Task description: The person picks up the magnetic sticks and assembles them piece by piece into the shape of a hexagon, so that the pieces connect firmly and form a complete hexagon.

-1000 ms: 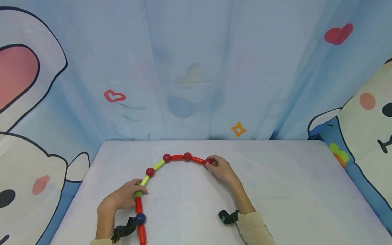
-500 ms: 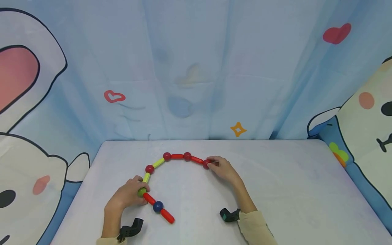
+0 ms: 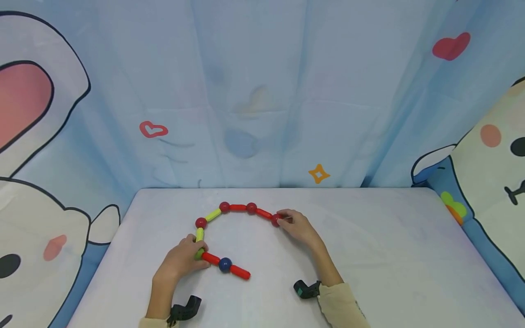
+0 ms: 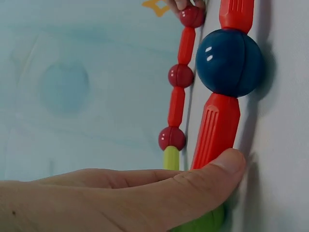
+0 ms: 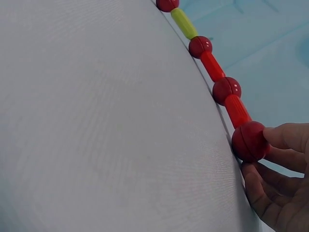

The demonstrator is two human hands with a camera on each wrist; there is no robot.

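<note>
A curved chain of toy building balls and rods lies on the white table. My left hand grips the green ball at the chain's left bend, thumb along a red rod. From there a blue ball and a last red rod reach inward to the right. Going up from the green ball are yellow-green rods, red balls and more red rods. At the other end my right hand pinches the end red ball between thumb and fingers.
The white table has its back edge by a blue curtain with cartoon prints. A black wrist camera sits at the left wrist, another black camera at the right.
My left hand has moved right and slightly up, and the lower tail with the blue ball has swung from pointing toward me to pointing right, inside the curve. My right hand has barely moved.
</note>
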